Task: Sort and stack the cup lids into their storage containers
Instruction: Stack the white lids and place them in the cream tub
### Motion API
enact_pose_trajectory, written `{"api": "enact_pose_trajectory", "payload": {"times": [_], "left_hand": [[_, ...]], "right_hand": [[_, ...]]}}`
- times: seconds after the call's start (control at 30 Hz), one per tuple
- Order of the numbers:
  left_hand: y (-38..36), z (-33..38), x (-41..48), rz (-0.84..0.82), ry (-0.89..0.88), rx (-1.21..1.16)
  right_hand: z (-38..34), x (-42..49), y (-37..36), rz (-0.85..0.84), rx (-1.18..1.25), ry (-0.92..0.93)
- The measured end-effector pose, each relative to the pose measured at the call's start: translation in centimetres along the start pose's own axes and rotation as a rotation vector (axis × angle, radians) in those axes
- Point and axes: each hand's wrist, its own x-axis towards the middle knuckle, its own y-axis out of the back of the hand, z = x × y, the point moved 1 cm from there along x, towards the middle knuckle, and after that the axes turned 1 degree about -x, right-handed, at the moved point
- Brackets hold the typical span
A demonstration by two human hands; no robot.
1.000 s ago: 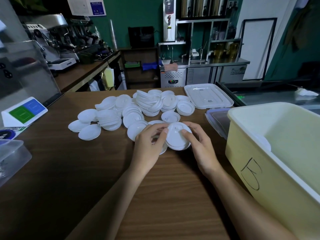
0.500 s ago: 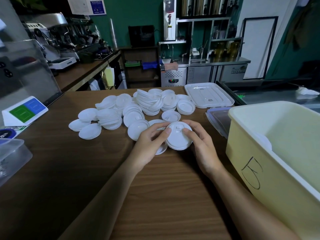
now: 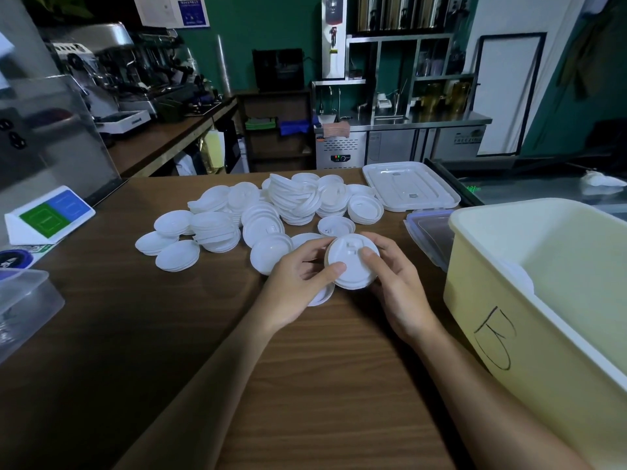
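Observation:
A small stack of white cup lids [image 3: 351,266] is held just above the wooden table [image 3: 305,385], tilted toward me. My left hand [image 3: 298,286] grips its left edge with the thumb on top. My right hand [image 3: 393,283] grips its right edge, thumb on the lid's face. Another white lid [image 3: 320,296] lies under my left hand. A heap of several loose and stacked white lids [image 3: 271,212] spreads behind my hands. A cream storage bin [image 3: 529,300] marked with a handwritten character stands at the right, with some white lids [image 3: 519,276] partly visible inside.
A white tray-like bin cover [image 3: 410,189] lies at the back right, a clear cover with a blue rim [image 3: 431,239] beside the bin. A clear plastic box [image 3: 20,303] sits at the left edge. A green-blue sign card [image 3: 47,215] stands at the far left.
Both hands have raised the held lids slightly and tilted them toward me. My thumbs have shifted onto the top lid's face. The rest of the heap lies as before.

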Motion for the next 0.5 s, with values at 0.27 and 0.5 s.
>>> {"api": "enact_pose_trajectory", "payload": {"times": [0.27, 0.5], "left_hand": [[0.5, -0.1, -0.2, -0.031, -0.067, 0.306], [2.5, -0.4, -0.6, -0.144, -0.058, 0.863]], "right_hand": [[0.0, 0.1, 0.0, 0.019, -0.034, 0.022], [0.1, 0.3, 0.7, 0.148, -0.108, 0.066]]}}
